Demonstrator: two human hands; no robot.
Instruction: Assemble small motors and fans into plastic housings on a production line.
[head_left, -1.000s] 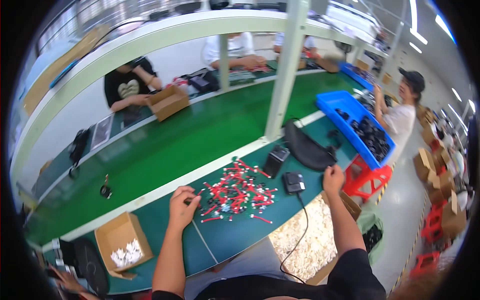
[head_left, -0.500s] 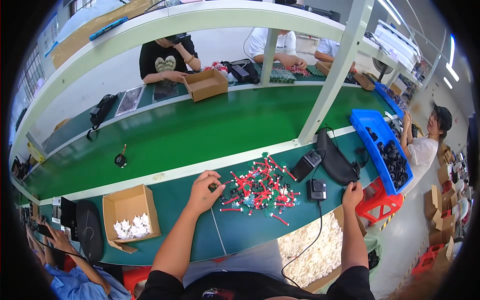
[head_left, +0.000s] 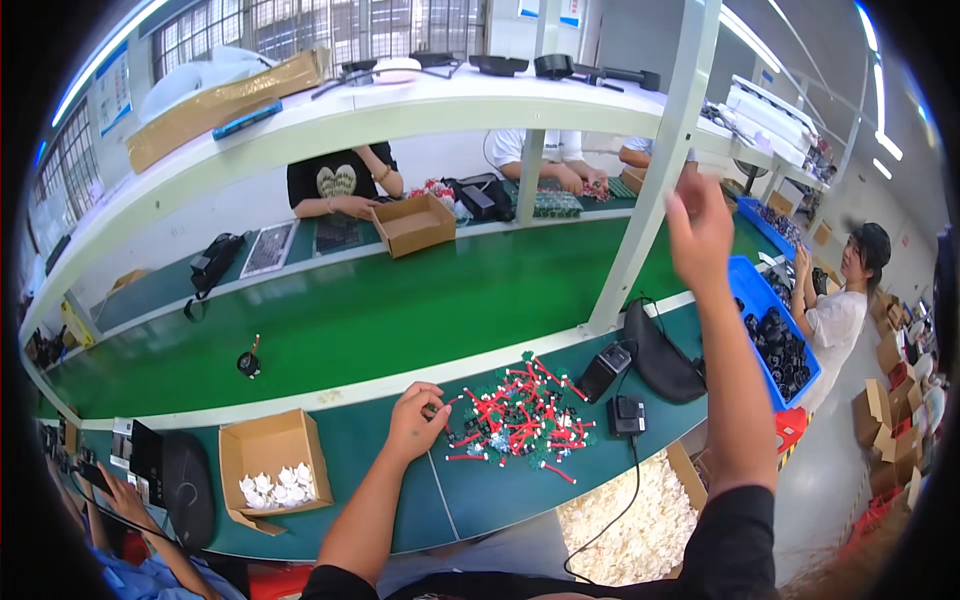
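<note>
My left hand [head_left: 418,422] rests at the left edge of a pile of red-wired parts with small green boards [head_left: 525,412]. Its fingers are curled in, and whatever they may hold is too small to make out. My right hand [head_left: 703,235] is raised high in front of the white shelf post [head_left: 655,190], its fingers bent and smeared by motion, so its contents are unclear. Below that arm lies a long black case [head_left: 662,355]. Just right of the pile are a black boxy device [head_left: 604,372] and a black power adapter [head_left: 627,416] with a cable.
Left of my left arm, a cardboard box [head_left: 270,440] holds white parts. A blue bin [head_left: 797,345] of black parts stands at the right, near a person. Beyond the shelf frame, a green belt [head_left: 430,310] carries a small black part [head_left: 248,364]; people sit across it.
My right hand has left the black case's right end and swung up in front of the shelf post. The left hand stays beside the pile. The view has tilted upward.
</note>
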